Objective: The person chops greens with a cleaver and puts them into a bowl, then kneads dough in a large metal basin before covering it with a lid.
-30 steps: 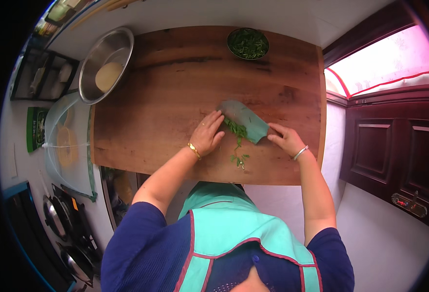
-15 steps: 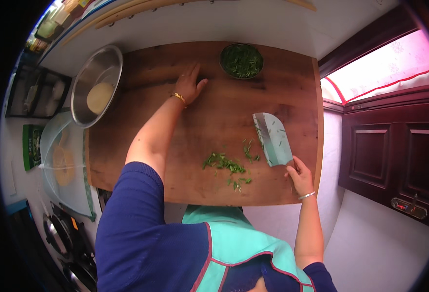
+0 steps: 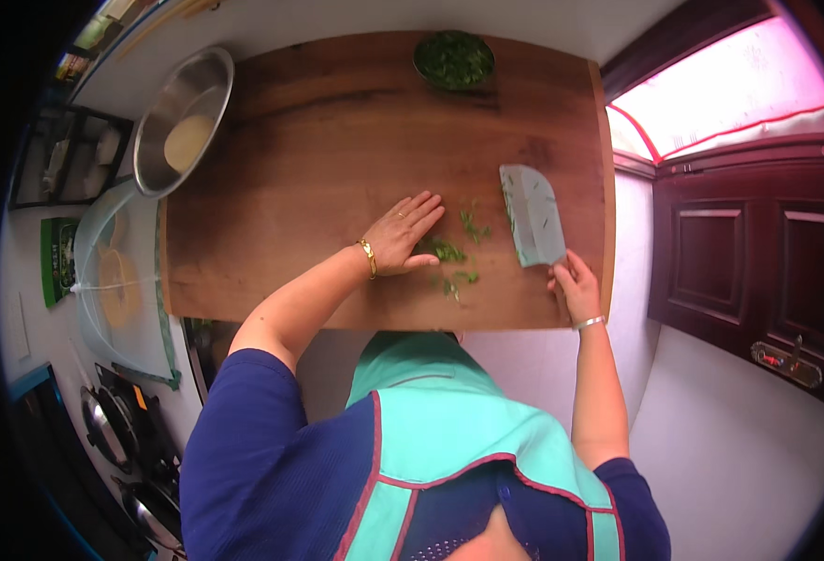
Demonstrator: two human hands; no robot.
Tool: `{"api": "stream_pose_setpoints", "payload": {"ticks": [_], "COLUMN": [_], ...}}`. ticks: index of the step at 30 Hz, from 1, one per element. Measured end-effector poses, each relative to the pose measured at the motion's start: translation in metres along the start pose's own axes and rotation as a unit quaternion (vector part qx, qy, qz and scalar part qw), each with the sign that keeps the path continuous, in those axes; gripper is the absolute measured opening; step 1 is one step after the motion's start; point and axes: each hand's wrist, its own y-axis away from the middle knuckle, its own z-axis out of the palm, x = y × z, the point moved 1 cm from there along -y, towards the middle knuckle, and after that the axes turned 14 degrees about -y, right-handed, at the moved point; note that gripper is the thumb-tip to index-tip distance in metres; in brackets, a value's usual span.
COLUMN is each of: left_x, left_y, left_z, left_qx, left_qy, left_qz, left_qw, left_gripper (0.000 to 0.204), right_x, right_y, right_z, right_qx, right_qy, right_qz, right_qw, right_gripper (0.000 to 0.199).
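Note:
My left hand (image 3: 404, 236) is flat and open over the wooden board, its fingers pointing up and right. Chopped green leaves (image 3: 448, 251) lie beside its thumb and partly under its palm edge. A smaller scatter of the same greens (image 3: 471, 222) sits just right of my fingertips. In my right hand (image 3: 577, 283) is the handle of a cleaver (image 3: 534, 215), its broad blade lying over the board's right side with green bits stuck to it. At the far edge stands a bowl (image 3: 453, 60) full of chopped greens.
The wooden board (image 3: 290, 187) spans the middle. On its far left corner leans a steel bowl (image 3: 149, 140) with a ball of dough (image 3: 187, 143). A mesh food cover (image 3: 141, 318) stands at left, below a black rack (image 3: 75, 154). Dark red cabinet doors (image 3: 711, 252) are at right.
My left hand has come from the far part of the board nearer, to the chopped greens. My right hand still holds the cleaver. The whole view has shifted slightly.

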Motion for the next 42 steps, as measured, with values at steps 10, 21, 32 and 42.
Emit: {"api": "stream_pose_setpoints", "payload": {"ticks": [10, 21, 32, 42], "left_x": [0.045, 0.072, 0.094, 0.075], "left_y": [0.061, 0.056, 0.005, 0.073], "left_z": [-0.005, 0.033, 0.019, 0.020], "left_qx": [0.190, 0.176, 0.101, 0.157], "left_qy": [0.074, 0.013, 0.048, 0.065], "left_qz": [-0.205, -0.344, -0.129, -0.298], "left_qw": [0.957, 0.922, 0.985, 0.939], "left_gripper": [0.063, 0.072, 0.061, 0.065], "right_x": [0.018, 0.053, 0.032, -0.016], "right_y": [0.019, 0.087, 0.013, 0.048], "right_z": [0.046, -0.026, 0.035, 0.047], "right_qx": [-0.088, 0.031, -0.041, -0.211], "right_qy": [0.099, 0.014, 0.032, 0.355], "right_qz": [-0.015, -0.020, -0.027, -0.260], "right_qw": [0.991, 0.999, 0.998, 0.873], "right_gripper": [0.045, 0.044, 0.038, 0.041]}}
